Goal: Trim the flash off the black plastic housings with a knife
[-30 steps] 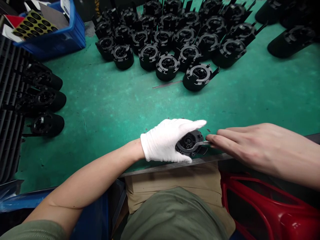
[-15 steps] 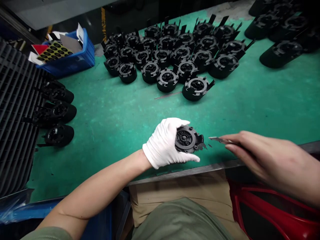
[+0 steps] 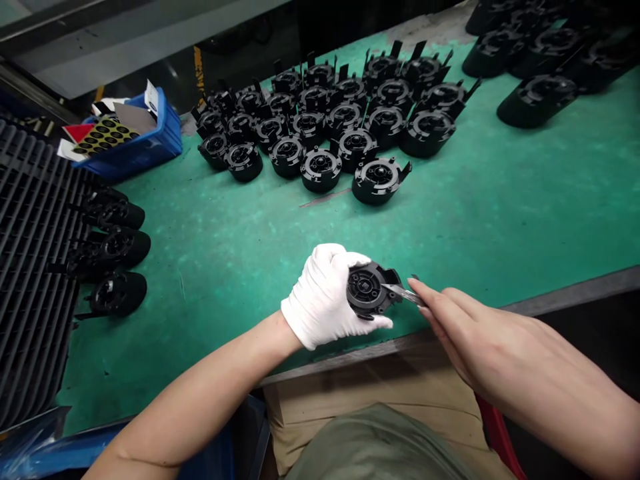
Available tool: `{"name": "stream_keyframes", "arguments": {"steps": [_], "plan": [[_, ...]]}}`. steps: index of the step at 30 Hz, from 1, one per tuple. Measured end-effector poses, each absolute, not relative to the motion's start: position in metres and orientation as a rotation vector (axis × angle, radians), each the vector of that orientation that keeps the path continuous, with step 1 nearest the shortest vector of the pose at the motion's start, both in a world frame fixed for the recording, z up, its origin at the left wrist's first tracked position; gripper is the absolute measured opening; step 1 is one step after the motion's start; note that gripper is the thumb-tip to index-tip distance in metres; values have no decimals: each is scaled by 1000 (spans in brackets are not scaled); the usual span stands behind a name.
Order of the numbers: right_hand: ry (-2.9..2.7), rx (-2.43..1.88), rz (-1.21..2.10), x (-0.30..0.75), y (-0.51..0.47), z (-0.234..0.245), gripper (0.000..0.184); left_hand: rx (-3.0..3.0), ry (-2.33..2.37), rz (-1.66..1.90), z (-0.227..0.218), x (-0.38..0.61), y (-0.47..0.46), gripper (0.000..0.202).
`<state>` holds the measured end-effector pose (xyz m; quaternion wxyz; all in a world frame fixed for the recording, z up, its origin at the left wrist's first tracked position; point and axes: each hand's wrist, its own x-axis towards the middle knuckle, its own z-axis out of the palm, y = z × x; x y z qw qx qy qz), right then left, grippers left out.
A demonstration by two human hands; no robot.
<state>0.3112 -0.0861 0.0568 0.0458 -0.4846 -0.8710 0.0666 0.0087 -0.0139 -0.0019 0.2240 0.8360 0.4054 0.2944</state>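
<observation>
My left hand [image 3: 325, 300], in a white glove, is wrapped round a black round plastic housing [image 3: 367, 288], its ringed face turned up towards me. Bare, my right hand [image 3: 465, 327] pinches a small metal blade [image 3: 400, 292], which looks like a craft knife. The blade's tip lies over the right rim of the housing; whether it touches there I cannot tell. My palm and glove hide the housing's left side.
Several similar black housings [image 3: 320, 170] stand grouped at the back of the green table [image 3: 225, 247], more at far right [image 3: 540, 100] and left [image 3: 120, 293]. A blue bin [image 3: 165, 133] holds yellow sticker sheets. Grey slatted racking [image 3: 30, 267] borders the left side.
My right hand has moved left, bringing the blade from beside the housing to over its right rim. My left hand keeps its hold, and the housing has turned slightly. The camera view has shifted.
</observation>
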Motion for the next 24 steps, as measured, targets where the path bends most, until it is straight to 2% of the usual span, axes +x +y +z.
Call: {"name": "stream_keyframes", "arguments": {"steps": [4,8,13,24], "plan": [[-2776,-1410,-32,299,-90,65,80,2266,1119,772,0,10,-13,111],[-2763,-1443,5,289,-94,69,85,2234,1149,727,1,10,-12,110],[-2751,-1446,64,283,-95,77,82,2270,1115,774,-2,10,-13,108],[-2791,-1409,-96,278,-92,86,63,2246,1139,738,-1,12,-13,109]]}}
